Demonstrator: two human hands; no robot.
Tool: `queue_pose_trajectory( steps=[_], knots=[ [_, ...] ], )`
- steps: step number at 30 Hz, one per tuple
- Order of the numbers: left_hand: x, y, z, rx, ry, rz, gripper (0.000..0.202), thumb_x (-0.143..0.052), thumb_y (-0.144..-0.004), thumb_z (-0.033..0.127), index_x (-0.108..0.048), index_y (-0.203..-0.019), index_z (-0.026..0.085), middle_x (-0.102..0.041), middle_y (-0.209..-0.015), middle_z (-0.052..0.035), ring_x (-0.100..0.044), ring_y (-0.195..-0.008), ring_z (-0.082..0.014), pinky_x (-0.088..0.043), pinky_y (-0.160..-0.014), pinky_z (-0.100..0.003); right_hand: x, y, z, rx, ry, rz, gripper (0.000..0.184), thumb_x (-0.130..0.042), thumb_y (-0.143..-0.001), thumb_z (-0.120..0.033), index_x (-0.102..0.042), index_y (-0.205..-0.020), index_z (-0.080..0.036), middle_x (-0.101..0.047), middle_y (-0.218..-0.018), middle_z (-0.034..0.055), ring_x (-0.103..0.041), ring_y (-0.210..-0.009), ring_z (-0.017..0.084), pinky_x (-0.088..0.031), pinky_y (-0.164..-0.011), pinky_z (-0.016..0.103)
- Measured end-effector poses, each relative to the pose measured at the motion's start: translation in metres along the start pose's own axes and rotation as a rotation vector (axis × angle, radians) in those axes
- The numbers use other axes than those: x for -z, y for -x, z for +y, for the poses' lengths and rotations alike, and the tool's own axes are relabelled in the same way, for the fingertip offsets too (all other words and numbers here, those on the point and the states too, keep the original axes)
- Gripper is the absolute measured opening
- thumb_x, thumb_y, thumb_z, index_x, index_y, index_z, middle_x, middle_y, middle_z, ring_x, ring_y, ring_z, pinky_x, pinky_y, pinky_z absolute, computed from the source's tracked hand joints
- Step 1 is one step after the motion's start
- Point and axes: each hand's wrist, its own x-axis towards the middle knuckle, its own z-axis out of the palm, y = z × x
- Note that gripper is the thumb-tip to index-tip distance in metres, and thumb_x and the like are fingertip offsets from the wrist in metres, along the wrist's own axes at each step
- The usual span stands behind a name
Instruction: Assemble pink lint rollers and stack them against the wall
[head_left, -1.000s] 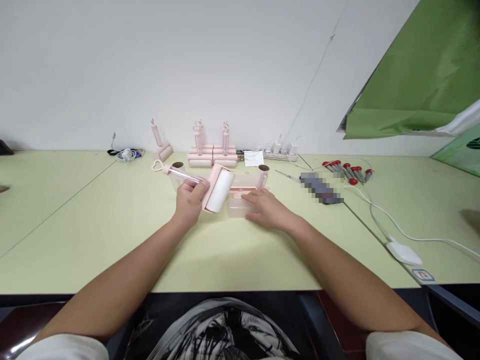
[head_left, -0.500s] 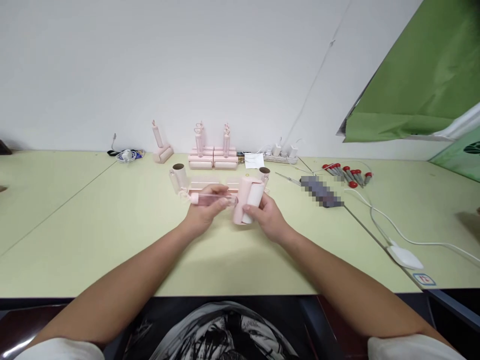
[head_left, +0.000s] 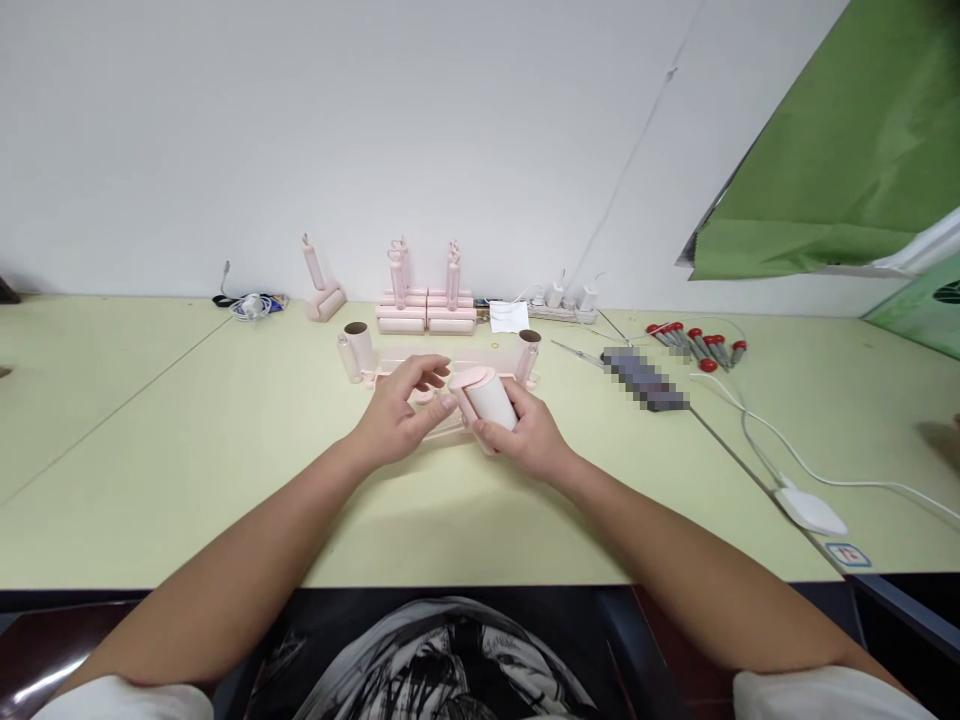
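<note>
My right hand (head_left: pixel 525 435) is wrapped round the white roll of a pink lint roller (head_left: pixel 487 398), held just above the pale green table (head_left: pixel 225 470). My left hand (head_left: pixel 397 410) is at the roller's pink end cap, thumb and fingertips pinching it, the other fingers curled. The roller's handle is hidden behind my hands. Behind them lie two small rolls with brown cores, one on the left (head_left: pixel 358 348) and one on the right (head_left: pixel 527 352), and a clear pink tray (head_left: pixel 409 358).
Several pink lint rollers (head_left: pixel 424 300) stand by the wall, one more (head_left: pixel 321 290) to their left. A power strip (head_left: pixel 559 305), red-handled screwdrivers (head_left: pixel 694 345), a white cable with adapter (head_left: pixel 806 505) and a green cloth (head_left: pixel 840 160) are on the right.
The roller turned from lying sideways with its handle in my left hand to its roll gripped in my right hand. My left hand let go of the handle and moved to the end cap.
</note>
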Motion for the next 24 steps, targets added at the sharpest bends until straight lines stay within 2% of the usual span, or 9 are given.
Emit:
queue_pose_trajectory(
  steps=[4,7,11,16,19,24],
  knots=[
    [0.001,0.003,0.008,-0.156,-0.066,-0.075,0.041,-0.066,-0.084,0.033,-0.059,-0.123,0.022,-0.062,-0.112,-0.009,-0.058,-0.091,-0.0178,-0.047,-0.08,-0.03,-0.003,0.003,-0.004,0.046,-0.033,-0.126,0.043,-0.068,-0.079,-0.042,-0.062,-0.115,-0.019,-0.066,-0.098,0.0056,-0.059,-0.083,0.021,-0.047,-0.07,0.031],
    [0.005,0.001,0.011,-0.134,-0.067,-0.131,0.028,-0.065,-0.085,0.032,-0.064,-0.111,0.021,-0.061,-0.1,-0.0066,-0.054,-0.08,-0.0152,-0.044,-0.068,-0.027,-0.004,0.003,-0.002,0.077,-0.037,-0.187,0.045,-0.068,-0.081,-0.043,-0.061,-0.118,-0.019,-0.066,-0.1,0.0057,-0.059,-0.085,0.021,-0.047,-0.073,0.032],
    [0.011,-0.003,0.009,0.147,0.039,-0.23,0.025,-0.069,-0.08,0.035,-0.063,-0.099,0.02,-0.056,-0.08,-0.0006,-0.05,-0.065,-0.0117,-0.041,-0.057,-0.024,-0.003,0.002,0.004,0.066,-0.027,-0.303,0.052,-0.066,-0.083,-0.043,-0.057,-0.128,-0.018,-0.065,-0.11,0.0072,-0.06,-0.094,0.024,-0.047,-0.082,0.036],
    [0.009,-0.008,0.004,0.535,0.291,-0.459,0.028,-0.075,-0.069,0.029,-0.053,-0.084,0.019,-0.052,-0.069,0.0042,-0.049,-0.05,-0.0085,-0.039,-0.043,-0.022,0.0,0.002,0.01,0.059,-0.08,-0.499,0.069,-0.064,-0.086,-0.037,-0.036,-0.147,-0.021,-0.054,-0.138,0.0108,-0.054,-0.117,0.027,-0.043,-0.098,0.041],
    [0.006,-0.008,0.0,0.624,0.389,-0.486,0.031,-0.078,-0.064,0.026,-0.053,-0.079,0.018,-0.052,-0.067,0.0047,-0.05,-0.049,-0.0078,-0.04,-0.043,-0.021,0.004,0.001,0.01,-0.022,-0.099,-0.597,0.07,-0.063,-0.086,-0.035,-0.032,-0.147,-0.021,-0.053,-0.137,0.0112,-0.053,-0.117,0.026,-0.044,-0.096,0.039],
    [0.004,-0.007,-0.006,0.681,0.46,-0.527,0.033,-0.083,-0.059,0.027,-0.056,-0.075,0.016,-0.053,-0.062,0.0046,-0.049,-0.049,-0.0072,-0.038,-0.042,-0.02,0.008,0.001,0.007,-0.11,-0.091,-0.645,0.067,-0.064,-0.083,-0.03,-0.034,-0.142,-0.02,-0.056,-0.126,0.0088,-0.055,-0.107,0.023,-0.047,-0.088,0.035]
  ],
)
